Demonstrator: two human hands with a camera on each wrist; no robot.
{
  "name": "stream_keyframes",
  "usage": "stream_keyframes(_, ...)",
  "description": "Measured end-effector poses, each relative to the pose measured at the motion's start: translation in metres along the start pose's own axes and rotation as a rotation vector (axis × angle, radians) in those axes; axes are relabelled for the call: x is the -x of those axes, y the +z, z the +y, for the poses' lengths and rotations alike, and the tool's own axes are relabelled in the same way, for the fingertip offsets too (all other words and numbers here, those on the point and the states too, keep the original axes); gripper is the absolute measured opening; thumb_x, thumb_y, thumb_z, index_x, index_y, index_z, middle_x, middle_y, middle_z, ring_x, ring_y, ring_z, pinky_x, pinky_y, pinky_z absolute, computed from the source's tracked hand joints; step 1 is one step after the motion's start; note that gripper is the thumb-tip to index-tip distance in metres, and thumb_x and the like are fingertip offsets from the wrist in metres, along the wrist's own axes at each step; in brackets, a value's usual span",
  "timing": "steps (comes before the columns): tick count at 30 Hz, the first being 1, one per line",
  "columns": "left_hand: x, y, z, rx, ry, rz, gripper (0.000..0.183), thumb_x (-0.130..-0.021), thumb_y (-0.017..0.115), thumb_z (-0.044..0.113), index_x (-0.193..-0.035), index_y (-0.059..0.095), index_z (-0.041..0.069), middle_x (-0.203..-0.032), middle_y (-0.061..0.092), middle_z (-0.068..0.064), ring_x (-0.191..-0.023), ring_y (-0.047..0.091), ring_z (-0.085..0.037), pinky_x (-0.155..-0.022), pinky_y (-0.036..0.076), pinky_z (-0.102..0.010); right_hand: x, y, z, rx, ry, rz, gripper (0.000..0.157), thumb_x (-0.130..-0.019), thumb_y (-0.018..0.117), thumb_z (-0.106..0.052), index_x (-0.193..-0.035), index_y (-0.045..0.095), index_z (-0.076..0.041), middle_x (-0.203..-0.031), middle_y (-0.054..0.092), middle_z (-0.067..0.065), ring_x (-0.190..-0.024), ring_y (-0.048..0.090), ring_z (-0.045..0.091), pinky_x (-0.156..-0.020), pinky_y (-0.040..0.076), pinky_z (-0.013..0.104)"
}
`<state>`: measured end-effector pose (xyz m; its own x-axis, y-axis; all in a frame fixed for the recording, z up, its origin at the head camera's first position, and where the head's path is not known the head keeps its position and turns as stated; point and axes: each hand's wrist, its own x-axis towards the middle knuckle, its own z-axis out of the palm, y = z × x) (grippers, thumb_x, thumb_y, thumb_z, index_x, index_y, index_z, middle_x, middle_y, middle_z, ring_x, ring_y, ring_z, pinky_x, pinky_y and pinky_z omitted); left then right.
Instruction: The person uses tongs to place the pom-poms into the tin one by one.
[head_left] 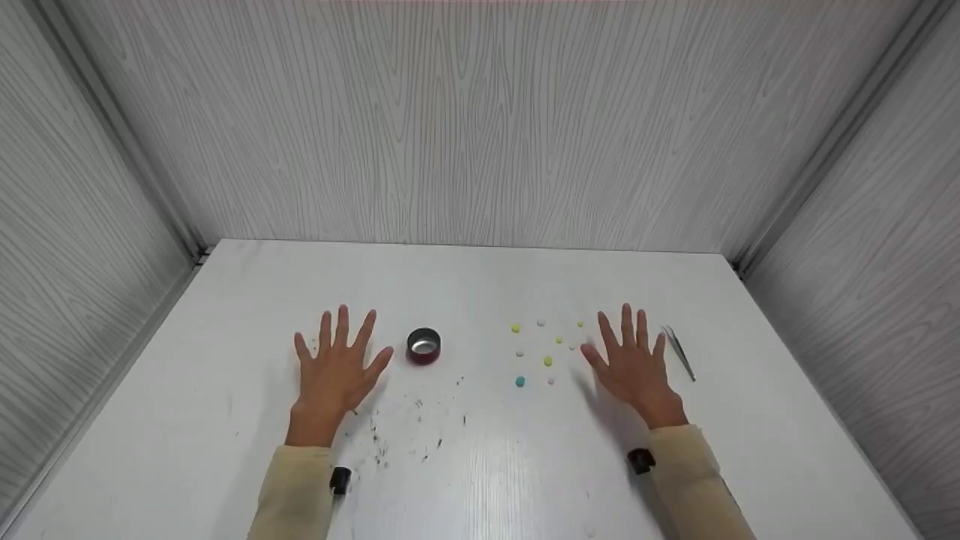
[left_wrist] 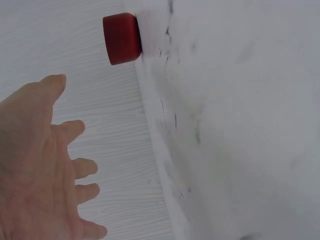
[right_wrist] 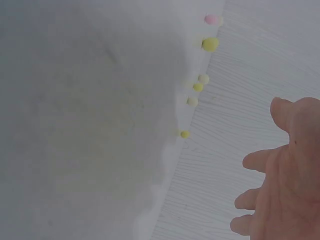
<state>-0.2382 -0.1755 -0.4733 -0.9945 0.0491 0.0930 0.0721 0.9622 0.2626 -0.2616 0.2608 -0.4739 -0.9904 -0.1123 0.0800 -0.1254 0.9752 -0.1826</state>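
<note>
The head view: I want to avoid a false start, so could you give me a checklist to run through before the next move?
1. Left hand free: ok, fingers spread, holding nothing.
2. Right hand free: ok, fingers spread, holding nothing.
3. Red cup upright: ok, its open mouth faces up, on the thumb side of the left hand.
4. Small balls separate: ok, scattered between the cup and the right hand.
5. Tweezers tips aligned: cannot tell, too small; they lie just outside the right hand.
6. Tabletop clean: not ok, dark specks lie near the cup and left hand.
</note>
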Motion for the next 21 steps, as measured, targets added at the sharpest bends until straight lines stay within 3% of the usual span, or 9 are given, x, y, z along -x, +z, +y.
stream_keyframes(8,0.001,-0.001,0.0,-0.01,0.003,0.012,0.073,-0.105,0.045,0.056,-0.165,0.024,0.02,-0.172,0.013,-0.025,-0.159,0.007,-0.048,-0.119,0.004,-0.081,0.0,0.0,0.002,-0.017,-0.005,-0.016,0.073,-0.108,0.04,-0.052,-0.165,0.021,-0.01,-0.171,0.003,0.029,-0.159,0.002,0.051,-0.12,0.009,0.079)
stream_keyframes(15,-0.003,0.0,0.003,0.094,0.052,-0.037,0.076,-0.105,0.045,0.057,-0.166,0.019,0.019,-0.172,0.01,-0.025,-0.159,0.009,-0.047,-0.119,0.006,-0.08,-0.002,-0.005,0.008,-0.142,-0.023,-0.063,0.072,-0.11,0.039,-0.049,-0.166,0.017,-0.008,-0.17,0.006,0.031,-0.156,0.011,0.054,-0.117,0.025,0.077)
stream_keyframes(21,-0.011,0.007,0.005,0.157,0.083,-0.072,0.076,-0.105,0.049,0.053,-0.165,0.025,0.014,-0.168,0.027,-0.026,-0.154,0.028,-0.048,-0.115,0.029,-0.075,-0.005,-0.016,0.02,-0.292,-0.039,-0.055,0.071,-0.109,0.045,-0.044,-0.166,0.018,-0.009,-0.168,0.024,0.026,-0.152,0.03,0.051,-0.114,0.032,0.073)
